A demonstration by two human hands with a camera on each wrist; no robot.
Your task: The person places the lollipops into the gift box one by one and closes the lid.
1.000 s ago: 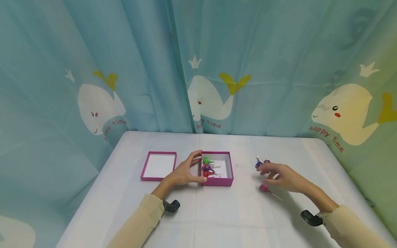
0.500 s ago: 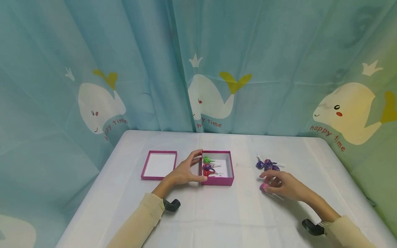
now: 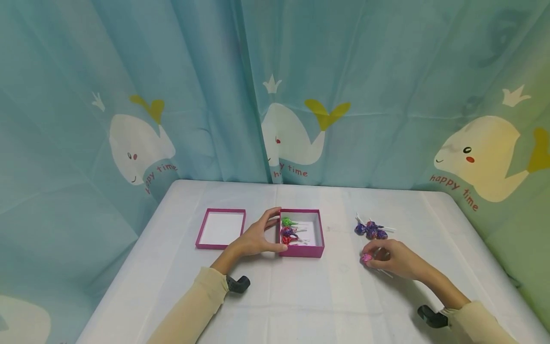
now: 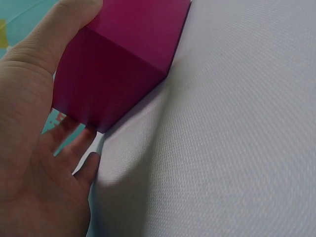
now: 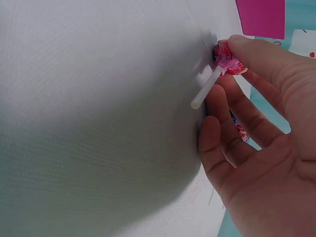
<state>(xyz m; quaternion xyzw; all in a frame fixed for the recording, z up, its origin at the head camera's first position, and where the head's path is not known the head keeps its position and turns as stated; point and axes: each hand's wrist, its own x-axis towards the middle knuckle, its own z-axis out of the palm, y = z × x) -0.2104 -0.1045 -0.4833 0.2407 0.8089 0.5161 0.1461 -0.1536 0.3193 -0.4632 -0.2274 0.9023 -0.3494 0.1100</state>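
Note:
My left hand (image 3: 254,239) holds a magenta open-topped box (image 3: 301,252) at its left side. Its thumb is at the near corner and its fingers reach the far corner; the left wrist view shows the box (image 4: 113,64) between them. Inside lie a green lollipop (image 3: 287,221) and several red and purple ones (image 3: 289,232), heads to the left. My right hand (image 3: 397,259) pinches a pink-wrapped lollipop (image 3: 366,258) by its head, low over the tablecloth. In the right wrist view, the white stick of this lollipop (image 5: 228,64) points toward the camera.
A shallow magenta lid (image 3: 222,229) with a white inside lies left of the box. Several purple lollipops (image 3: 371,230) are clustered beyond my right hand. A pale cloth covers the table (image 3: 301,296), and a blue-green whale curtain (image 3: 365,157) hangs behind it.
My right hand has moved from beside the purple lollipops toward me, down to the pink lollipop, and its fingers have closed on the head. The left hand and box have stayed put.

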